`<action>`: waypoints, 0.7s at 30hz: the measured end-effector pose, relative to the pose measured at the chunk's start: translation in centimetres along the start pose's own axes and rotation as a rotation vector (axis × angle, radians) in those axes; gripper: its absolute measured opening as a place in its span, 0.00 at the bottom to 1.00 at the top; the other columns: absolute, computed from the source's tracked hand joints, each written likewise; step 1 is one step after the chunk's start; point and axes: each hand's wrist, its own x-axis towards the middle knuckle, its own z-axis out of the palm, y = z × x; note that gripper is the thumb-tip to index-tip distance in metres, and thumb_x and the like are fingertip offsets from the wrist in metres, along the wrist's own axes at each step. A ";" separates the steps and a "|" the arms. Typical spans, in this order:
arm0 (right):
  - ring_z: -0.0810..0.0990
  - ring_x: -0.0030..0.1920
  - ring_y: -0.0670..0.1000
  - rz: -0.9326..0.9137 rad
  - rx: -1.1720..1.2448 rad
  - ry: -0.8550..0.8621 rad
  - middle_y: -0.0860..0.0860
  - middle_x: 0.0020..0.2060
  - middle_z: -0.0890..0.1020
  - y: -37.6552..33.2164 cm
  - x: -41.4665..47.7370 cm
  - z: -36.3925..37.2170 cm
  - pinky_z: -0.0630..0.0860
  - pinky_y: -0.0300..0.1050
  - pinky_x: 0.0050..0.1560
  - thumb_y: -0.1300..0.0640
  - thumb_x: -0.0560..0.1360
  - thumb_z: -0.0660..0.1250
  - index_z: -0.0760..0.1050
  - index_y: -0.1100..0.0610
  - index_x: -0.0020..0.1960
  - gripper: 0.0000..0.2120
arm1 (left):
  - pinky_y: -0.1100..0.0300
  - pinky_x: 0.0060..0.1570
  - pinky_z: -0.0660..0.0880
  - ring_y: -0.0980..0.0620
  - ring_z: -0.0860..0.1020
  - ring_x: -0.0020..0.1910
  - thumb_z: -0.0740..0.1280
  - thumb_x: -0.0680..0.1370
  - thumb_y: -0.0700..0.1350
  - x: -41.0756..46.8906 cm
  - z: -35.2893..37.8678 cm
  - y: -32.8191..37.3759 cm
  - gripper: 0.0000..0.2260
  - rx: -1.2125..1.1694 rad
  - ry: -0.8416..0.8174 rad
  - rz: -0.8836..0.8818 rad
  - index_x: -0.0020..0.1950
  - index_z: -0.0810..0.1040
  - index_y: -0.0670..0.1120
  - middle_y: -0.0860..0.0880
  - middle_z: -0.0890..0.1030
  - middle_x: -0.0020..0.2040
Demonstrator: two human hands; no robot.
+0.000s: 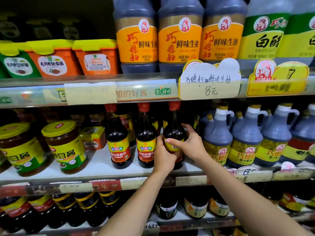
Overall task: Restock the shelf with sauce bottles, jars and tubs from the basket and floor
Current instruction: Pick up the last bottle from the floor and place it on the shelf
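On the middle shelf (102,167), both hands clasp an upright dark sauce bottle (174,132), red cap pointing up: left hand (164,155) low, right hand (190,143) around its shoulder.

This is a grocery shop aisle. Tiered shelves (98,165) carry rows of identical goods facing outward: orange-labelled soy bottles (179,36), vinegar bottles (262,31), tubs (56,60), jars (64,147) and handled jugs (216,138). A handwritten price card (209,82) reading 8元 and a yellow tag (277,80) sit on the shelf edge, beside printed brand strips (146,92).
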 end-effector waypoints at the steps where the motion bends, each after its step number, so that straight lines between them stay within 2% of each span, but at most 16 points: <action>1: 0.78 0.55 0.47 -0.004 0.001 -0.005 0.48 0.52 0.78 0.1 0.0 0.0 0.75 0.43 0.58 0.49 0.61 0.78 0.67 0.54 0.66 0.38 | 0.53 0.61 0.74 0.52 0.75 0.59 0.75 0.65 0.39 0.1 0.0 -0.2 0.37 -0.001 -0.013 0.004 0.68 0.62 0.53 0.53 0.76 0.59; 4: 0.75 0.54 0.45 -0.022 -0.005 -0.025 0.45 0.52 0.76 0.4 -0.2 0.0 0.72 0.38 0.55 0.50 0.63 0.77 0.65 0.53 0.67 0.37 | 0.54 0.61 0.73 0.51 0.75 0.60 0.75 0.66 0.40 -0.1 -0.3 -0.3 0.40 0.021 -0.067 -0.007 0.71 0.57 0.54 0.53 0.75 0.60; 9: 0.74 0.58 0.41 -0.019 0.026 -0.078 0.42 0.57 0.74 1.7 -1.1 -0.4 0.71 0.38 0.58 0.51 0.65 0.76 0.63 0.51 0.70 0.37 | 0.65 0.59 0.67 0.58 0.69 0.62 0.76 0.67 0.42 -1.2 -2.0 -1.1 0.42 0.103 -0.247 0.008 0.73 0.54 0.51 0.57 0.68 0.62; 11: 0.75 0.56 0.38 0.007 0.078 -0.073 0.40 0.55 0.75 2.7 -2.0 -0.5 0.72 0.40 0.60 0.53 0.65 0.76 0.64 0.49 0.67 0.34 | 0.63 0.65 0.63 0.58 0.65 0.66 0.74 0.68 0.39 -1.2 -2.8 -1.5 0.43 0.150 -0.335 0.007 0.74 0.51 0.53 0.57 0.65 0.66; 13: 0.75 0.53 0.36 0.035 0.115 -0.058 0.38 0.52 0.76 3.6 -2.8 -0.3 0.73 0.41 0.58 0.55 0.65 0.76 0.65 0.47 0.62 0.31 | 0.55 0.71 0.61 0.55 0.62 0.71 0.72 0.70 0.37 -0.8 -3.3 -1.9 0.43 0.166 -0.384 -0.012 0.75 0.48 0.54 0.54 0.64 0.71; 16: 0.77 0.53 0.40 0.068 0.126 -0.045 0.41 0.51 0.78 4.3 -2.9 0.3 0.75 0.42 0.57 0.52 0.61 0.77 0.67 0.50 0.61 0.32 | 0.48 0.71 0.63 0.54 0.63 0.71 0.70 0.72 0.38 -0.8 -3.2 -2.1 0.40 0.163 -0.368 -0.036 0.74 0.49 0.57 0.52 0.64 0.72; 18: 0.78 0.53 0.44 0.067 0.099 -0.047 0.45 0.52 0.79 4.5 -2.7 0.6 0.74 0.36 0.52 0.50 0.60 0.78 0.69 0.53 0.62 0.34 | 0.47 0.69 0.65 0.54 0.64 0.71 0.70 0.73 0.40 -1.0 -2.9 -2.4 0.38 0.162 -0.320 -0.041 0.74 0.51 0.58 0.52 0.66 0.71; 21: 0.76 0.53 0.44 0.061 0.081 -0.064 0.46 0.53 0.78 4.9 -2.3 0.7 0.71 0.29 0.47 0.53 0.64 0.77 0.68 0.55 0.64 0.32 | 0.48 0.68 0.67 0.53 0.68 0.68 0.71 0.71 0.40 -1.1 -2.4 -2.8 0.36 0.149 -0.255 -0.053 0.73 0.56 0.57 0.52 0.70 0.68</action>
